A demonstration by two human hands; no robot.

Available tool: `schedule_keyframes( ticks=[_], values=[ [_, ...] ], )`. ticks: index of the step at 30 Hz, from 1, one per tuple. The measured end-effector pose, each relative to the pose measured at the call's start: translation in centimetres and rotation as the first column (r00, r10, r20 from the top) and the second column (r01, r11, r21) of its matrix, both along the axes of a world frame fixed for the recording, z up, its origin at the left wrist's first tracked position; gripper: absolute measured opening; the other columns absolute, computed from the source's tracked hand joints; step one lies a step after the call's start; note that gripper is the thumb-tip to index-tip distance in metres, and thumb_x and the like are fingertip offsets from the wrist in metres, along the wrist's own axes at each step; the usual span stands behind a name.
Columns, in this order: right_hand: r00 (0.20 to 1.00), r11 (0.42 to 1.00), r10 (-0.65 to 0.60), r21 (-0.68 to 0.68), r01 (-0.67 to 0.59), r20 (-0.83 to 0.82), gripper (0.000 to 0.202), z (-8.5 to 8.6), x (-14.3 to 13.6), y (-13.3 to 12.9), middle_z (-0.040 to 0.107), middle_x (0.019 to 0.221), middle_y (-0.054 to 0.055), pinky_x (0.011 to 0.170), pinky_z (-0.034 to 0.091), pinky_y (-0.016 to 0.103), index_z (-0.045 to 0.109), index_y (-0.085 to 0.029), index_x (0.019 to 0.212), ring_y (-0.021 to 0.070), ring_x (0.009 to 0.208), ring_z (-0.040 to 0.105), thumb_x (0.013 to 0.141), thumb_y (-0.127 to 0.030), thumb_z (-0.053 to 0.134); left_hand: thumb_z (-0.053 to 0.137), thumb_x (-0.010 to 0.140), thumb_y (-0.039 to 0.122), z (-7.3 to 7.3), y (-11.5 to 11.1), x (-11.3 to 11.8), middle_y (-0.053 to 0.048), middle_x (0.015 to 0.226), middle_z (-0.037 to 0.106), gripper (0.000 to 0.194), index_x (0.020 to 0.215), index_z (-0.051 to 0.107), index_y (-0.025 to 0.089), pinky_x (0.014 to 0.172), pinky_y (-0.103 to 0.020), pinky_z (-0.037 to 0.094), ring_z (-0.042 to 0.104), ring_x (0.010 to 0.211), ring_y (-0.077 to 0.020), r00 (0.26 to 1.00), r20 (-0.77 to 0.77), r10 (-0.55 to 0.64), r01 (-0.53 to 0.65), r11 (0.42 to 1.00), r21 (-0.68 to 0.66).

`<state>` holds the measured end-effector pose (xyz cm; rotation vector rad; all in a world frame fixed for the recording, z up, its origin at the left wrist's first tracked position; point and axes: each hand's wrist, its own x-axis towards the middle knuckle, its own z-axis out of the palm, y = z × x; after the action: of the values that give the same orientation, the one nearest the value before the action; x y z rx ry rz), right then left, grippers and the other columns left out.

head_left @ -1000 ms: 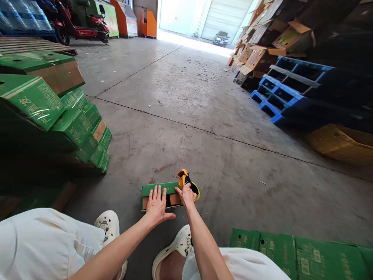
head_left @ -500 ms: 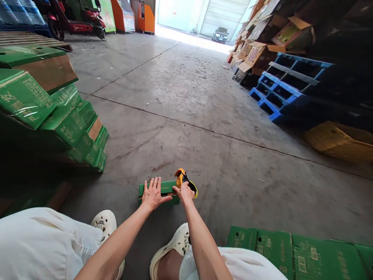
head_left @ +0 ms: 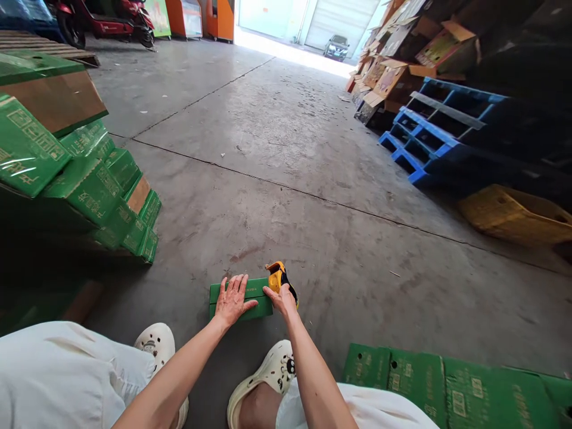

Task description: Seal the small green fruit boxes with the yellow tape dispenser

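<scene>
A small green carton [head_left: 259, 292] lies on the floor between my feet, its top flaps meeting along a seam. My left hand [head_left: 231, 300] rests flat across the carton's top, fingers spread. With my right hand [head_left: 283, 300] I grip a yellow and black tape dispenser [head_left: 276, 278] at the carton's right end. My right thumb reaches onto the carton's top edge. Part of the dispenser's handle is hidden behind my fingers.
Green cartons [head_left: 84, 185] are stacked at the left, and more green cartons [head_left: 411, 381] stand at lower right. Blue pallets [head_left: 420, 140], a yellow crate [head_left: 513, 211] and piled cardboard boxes [head_left: 388, 80] line the right. A red scooter [head_left: 107, 24] is parked at the back left.
The carton's top flaps have come together, closing the gap where a brown edge showed. Both hands stay on the carton and dispenser; the view has shifted slightly.
</scene>
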<state>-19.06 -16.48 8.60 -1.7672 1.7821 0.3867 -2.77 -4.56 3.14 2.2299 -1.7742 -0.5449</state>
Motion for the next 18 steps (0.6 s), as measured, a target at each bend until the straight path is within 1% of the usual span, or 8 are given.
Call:
schedule_keyframes(
  ticks=[3,5,6,9,11,14,16,18],
  values=[
    [1.000,1.000,-0.007,0.007,0.007,0.008,0.059,0.2,0.0,0.1,0.070,0.137,0.021,0.100,0.051,0.033,0.050,-0.016,0.132,0.0312,0.130,0.067,0.098,-0.063,0.061,0.075,0.076,0.079,0.0,0.8,0.6,-0.018,0.174,0.029,0.122,0.171,0.024,0.022,0.131,-0.061,-0.001,0.024,0.158,-0.0411,0.988,0.005,-0.152,0.152,0.988,-0.016],
    [1.000,1.000,-0.004,0.002,0.004,0.002,0.058,0.4,0.2,0.2,0.070,0.135,0.021,0.102,0.050,0.034,0.050,-0.015,0.132,0.0317,0.130,0.067,0.099,-0.062,0.060,0.085,0.062,0.077,0.2,1.0,0.6,-0.022,0.175,0.022,0.139,0.171,0.021,0.019,0.129,-0.065,-0.002,0.021,0.159,-0.0456,0.980,0.019,-0.200,0.200,0.980,0.001],
    [1.000,1.000,-0.004,-0.002,0.004,-0.001,0.058,0.6,0.3,0.3,0.071,0.135,0.022,0.102,0.050,0.034,0.050,-0.015,0.131,0.0320,0.129,0.068,0.099,-0.062,0.060,0.088,0.059,0.073,0.3,1.0,0.5,-0.023,0.175,0.022,0.142,0.171,0.020,0.018,0.129,-0.066,-0.002,0.021,0.159,-0.0470,0.979,0.028,-0.202,0.202,0.979,0.016],
    [1.000,1.000,-0.014,-0.006,0.014,0.003,0.057,0.9,0.3,0.5,0.071,0.134,0.022,0.101,0.050,0.035,0.051,-0.016,0.131,0.0327,0.129,0.068,0.099,-0.062,0.060,0.090,0.058,0.053,0.7,0.5,-0.1,-0.025,0.171,0.031,0.140,0.172,0.016,0.017,0.128,-0.067,-0.001,0.026,0.157,-0.0483,0.983,0.056,-0.172,0.168,0.983,0.070],
    [1.000,1.000,-0.023,-0.015,0.023,0.014,0.057,1.0,0.2,0.8,0.071,0.135,0.023,0.101,0.050,0.035,0.051,-0.014,0.131,0.0329,0.129,0.068,0.099,-0.061,0.059,0.088,0.058,0.044,1.0,0.2,-0.3,-0.027,0.168,0.035,0.138,0.171,0.015,0.014,0.129,-0.063,0.002,0.029,0.155,-0.0478,0.982,0.059,-0.182,0.176,0.979,0.099],
    [0.996,0.998,-0.052,-0.040,0.054,0.068,0.056,0.9,-0.3,1.6,0.071,0.134,0.022,0.101,0.050,0.034,0.054,-0.015,0.129,0.0323,0.128,0.068,0.097,-0.059,0.063,0.085,0.057,0.039,1.4,0.3,0.3,-0.029,0.166,0.035,0.134,0.170,0.019,0.011,0.130,-0.057,0.006,0.031,0.155,-0.0468,0.965,0.043,-0.260,0.255,0.961,0.111],
    [0.980,0.993,-0.110,-0.027,0.117,0.167,0.055,0.8,-0.6,2.4,0.073,0.130,0.019,0.096,0.051,0.033,0.057,-0.016,0.125,0.0321,0.124,0.069,0.094,-0.060,0.066,0.085,0.055,0.039,1.7,0.8,1.3,-0.029,0.166,0.036,0.134,0.169,0.020,0.012,0.130,-0.057,0.006,0.032,0.154,-0.0467,0.949,0.046,-0.311,0.304,0.946,0.108],
    [0.951,0.986,-0.159,0.002,0.164,0.266,0.057,0.9,-0.6,3.2,0.075,0.125,0.018,0.091,0.053,0.033,0.061,-0.015,0.121,0.0318,0.118,0.071,0.092,-0.063,0.067,0.085,0.054,0.041,1.9,1.6,2.5,-0.028,0.166,0.036,0.137,0.169,0.017,0.014,0.130,-0.059,0.005,0.033,0.153,-0.0471,0.935,0.062,-0.349,0.341,0.933,0.111]
  ],
)
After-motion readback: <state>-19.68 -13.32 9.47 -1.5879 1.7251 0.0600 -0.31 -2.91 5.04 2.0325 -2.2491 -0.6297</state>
